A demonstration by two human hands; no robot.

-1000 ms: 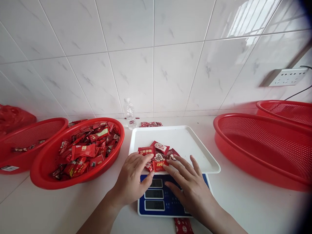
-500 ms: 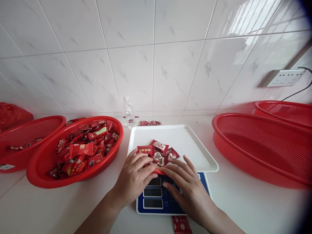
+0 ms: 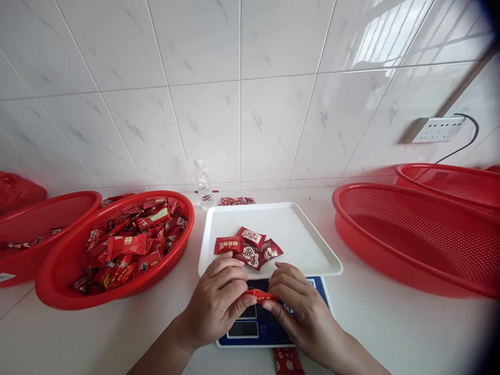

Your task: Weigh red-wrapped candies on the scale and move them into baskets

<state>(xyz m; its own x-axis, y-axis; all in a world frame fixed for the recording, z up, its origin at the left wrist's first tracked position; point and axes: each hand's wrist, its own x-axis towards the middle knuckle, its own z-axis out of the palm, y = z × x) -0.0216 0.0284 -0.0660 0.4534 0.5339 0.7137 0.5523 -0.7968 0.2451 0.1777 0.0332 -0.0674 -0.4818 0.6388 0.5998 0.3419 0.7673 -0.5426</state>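
Observation:
Between my left hand (image 3: 222,294) and my right hand (image 3: 299,304) is a small red candy packet (image 3: 261,296), pinched at its two ends by fingers and thumbs. Both hands are over the blue panel of a digital scale (image 3: 273,336), covering part of its displays. Just beyond my fingers, several red wrapped candies (image 3: 252,255) lie in a small overlapping pile on the white scale tray (image 3: 308,245). Another red packet (image 3: 288,360) sticks out from under the scale's front edge.
On the left, a red basket (image 3: 187,245) is heaped with wrapped candies, beside another red basket (image 3: 78,205). Red baskets (image 3: 351,224) also stand at the right. A clear plastic bottle (image 3: 203,182) and a red packet strip (image 3: 237,201) are behind the tray. A socket strip (image 3: 435,129) is on the wall.
Both hands have drawn back from the candy pile toward me, taking one red packet off its near edge. The other candies stay on the tray. The view has shifted slightly.

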